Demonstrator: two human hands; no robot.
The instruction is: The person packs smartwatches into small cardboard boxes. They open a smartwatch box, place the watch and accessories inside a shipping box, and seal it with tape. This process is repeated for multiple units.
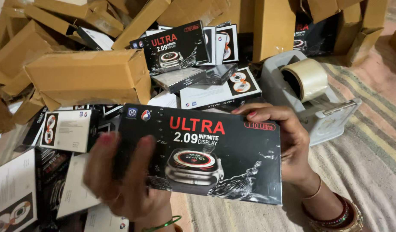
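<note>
I hold a flat black box [232, 146] with a picture of a watch on its front, level in front of me. My left hand [125, 180] grips its left end, fingers wrapped over the front. My right hand [288, 141] grips its right end, thumb along the top edge and bangles on the wrist. Both hands are shut on the same box.
A grey tape dispenser [327, 116] with a roll of clear tape [307, 77] stands right of the box on a striped mat [370, 163]. Several more black and white watch boxes [181, 47] lie behind and to the left. Brown cardboard cartons [86, 73] are piled at the back.
</note>
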